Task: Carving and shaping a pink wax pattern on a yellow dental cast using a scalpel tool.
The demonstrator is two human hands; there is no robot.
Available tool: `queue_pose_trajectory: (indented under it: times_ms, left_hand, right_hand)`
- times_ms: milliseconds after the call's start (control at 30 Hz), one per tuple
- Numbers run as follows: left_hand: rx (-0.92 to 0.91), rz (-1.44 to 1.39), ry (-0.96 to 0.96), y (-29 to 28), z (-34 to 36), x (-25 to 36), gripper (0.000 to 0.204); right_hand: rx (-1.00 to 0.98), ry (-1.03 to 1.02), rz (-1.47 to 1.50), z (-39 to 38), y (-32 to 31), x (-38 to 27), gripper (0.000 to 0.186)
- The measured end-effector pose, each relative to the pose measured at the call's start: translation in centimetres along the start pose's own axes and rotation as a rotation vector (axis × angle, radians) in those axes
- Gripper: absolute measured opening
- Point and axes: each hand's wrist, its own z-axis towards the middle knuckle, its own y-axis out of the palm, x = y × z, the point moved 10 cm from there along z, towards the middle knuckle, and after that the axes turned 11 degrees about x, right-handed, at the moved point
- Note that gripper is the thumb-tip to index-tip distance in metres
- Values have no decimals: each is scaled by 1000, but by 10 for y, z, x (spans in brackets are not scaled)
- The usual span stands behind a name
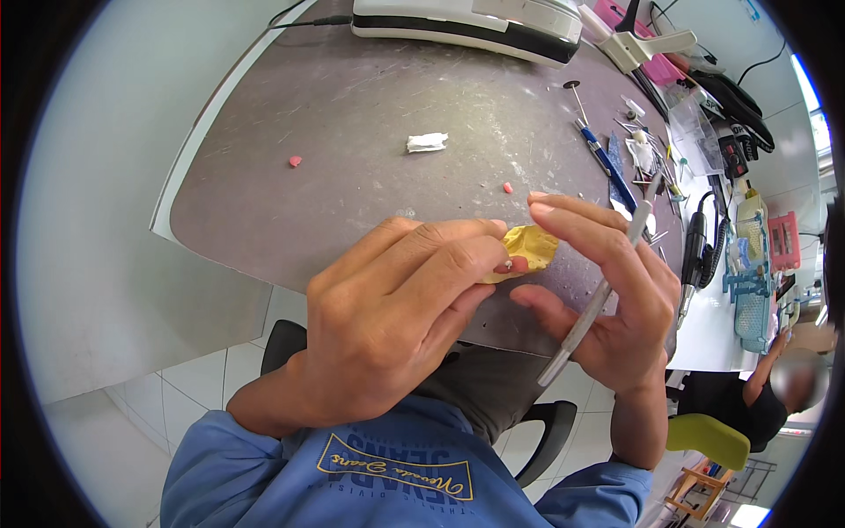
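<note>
Surface: dark grey mat [370,97] with a rounded near-left corner, scuffed and dusted with pale marks, lying on a white counter [97,220]. Pale floor tiles [189,387] show below the counter edge, at near left. A black chair [282,339] sits under the person's arms.

On the mat: a crumpled white scrap [427,142] at centre far, one pink crumb [295,161] to its left, a second pink crumb [508,187] nearer the hands. A white-and-black machine [466,25] stands at the far edge. Right of centre, a blue pen-like tool [606,163] lies among small burs and pins [647,150], too small to sort. Further right: a black handpiece [694,255] with cable, a pale blue rack [751,277], a pink box [783,239]. Another person [761,400] sits at near right, beside a yellow-green stool [704,438].

Hands: left hand [387,308] is curled, fingers closed on a yellow lump [528,249], which is held just above the mat's near edge, between both hands. Right hand [607,290] holds a slim grey tool [598,299] along the palm, fingers closed round it; its extended fingertips [546,204] lie just beside the lump. Contact there cannot be confirmed.

Labels: blue sleeve [396,466] at near centre carries a dark blue patch with yellow script.
</note>
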Motion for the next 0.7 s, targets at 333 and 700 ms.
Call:
queue_pose_trajectory:
  times_ms: [333, 700]
  left_hand:
    - [-115, -717, -663, 5, -9, -28, 27]
    - [-17, -752, -691, 0, -17, -15, 28]
  right_hand:
    - [154, 282, 339, -16, -11, 10, 36]
    - [273, 182, 254, -27, -27, -9, 41]
